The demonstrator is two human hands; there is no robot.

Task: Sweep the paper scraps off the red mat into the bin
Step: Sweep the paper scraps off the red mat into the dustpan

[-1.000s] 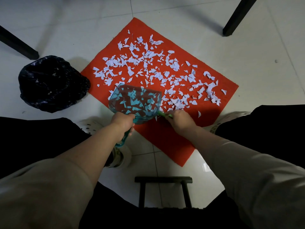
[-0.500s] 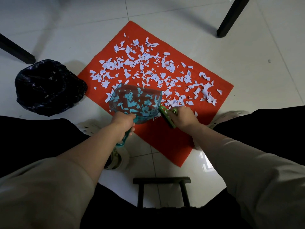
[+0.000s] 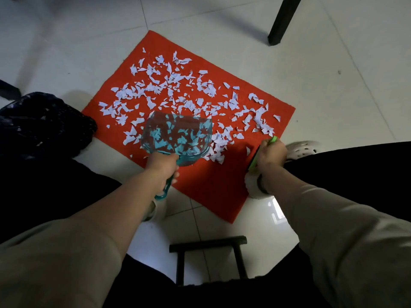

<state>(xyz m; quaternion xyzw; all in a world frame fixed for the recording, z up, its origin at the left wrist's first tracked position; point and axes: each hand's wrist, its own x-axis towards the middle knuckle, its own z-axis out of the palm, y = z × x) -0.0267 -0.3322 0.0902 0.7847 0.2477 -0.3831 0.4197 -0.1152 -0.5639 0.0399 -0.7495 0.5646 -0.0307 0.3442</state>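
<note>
A red mat lies on the white tiled floor, its far half strewn with several white paper scraps. My left hand grips the handle of a clear teal dustpan, held tilted over the mat's near left part with scraps showing in or through it. My right hand holds a green brush at the mat's right edge, well apart from the dustpan. The bin, lined with a black bag, stands on the floor left of the mat.
A black table leg stands beyond the mat at the top right, another dark leg at the far left. A low black stool frame sits between my knees. My white shoes rest beside the mat.
My right hand has drawn the green brush away from the dustpan's mouth to the mat's right edge. The dustpan has stayed in my left hand at about the same place.
</note>
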